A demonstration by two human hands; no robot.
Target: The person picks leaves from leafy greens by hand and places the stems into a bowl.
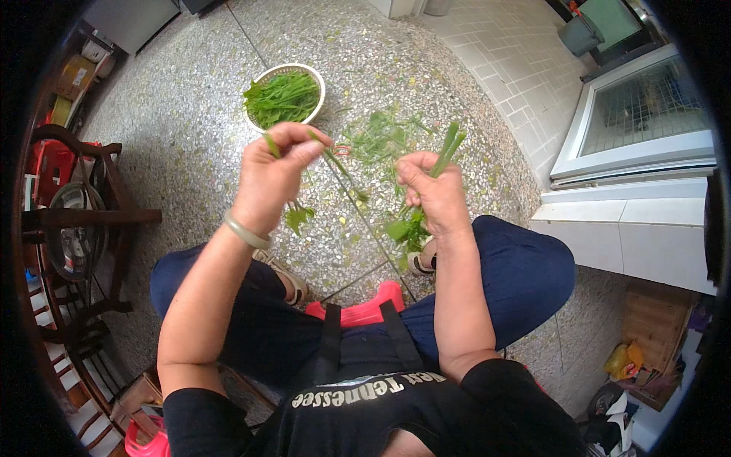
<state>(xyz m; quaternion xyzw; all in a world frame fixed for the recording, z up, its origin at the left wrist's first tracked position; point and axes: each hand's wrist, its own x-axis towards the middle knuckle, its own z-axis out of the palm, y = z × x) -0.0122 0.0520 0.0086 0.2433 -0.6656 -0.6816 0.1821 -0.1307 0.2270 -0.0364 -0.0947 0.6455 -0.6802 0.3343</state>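
My left hand [277,168] pinches a thin green stem [341,165] between thumb and fingertips, and another piece of green shows by its knuckles. A leaf [298,217] hangs below that hand. In my right hand [437,191] is a bunch of leafy greens [406,228]; its thick stalks stick out above the fist and its leaves hang beneath. Beyond my left hand, a white plastic colander [321,94] on the floor holds a heap of green stems and leaves [285,97]. Loose green scraps [382,137] lie on the floor between and beyond my hands.
I sit on a pink plastic stool [365,311] over a speckled terrazzo floor [188,125]. A dark wooden chair [114,217] stands at the left. To the right are a white-framed glass door [634,120] and a white tiled ledge [628,228]. A grey bucket [579,35] stands far right.
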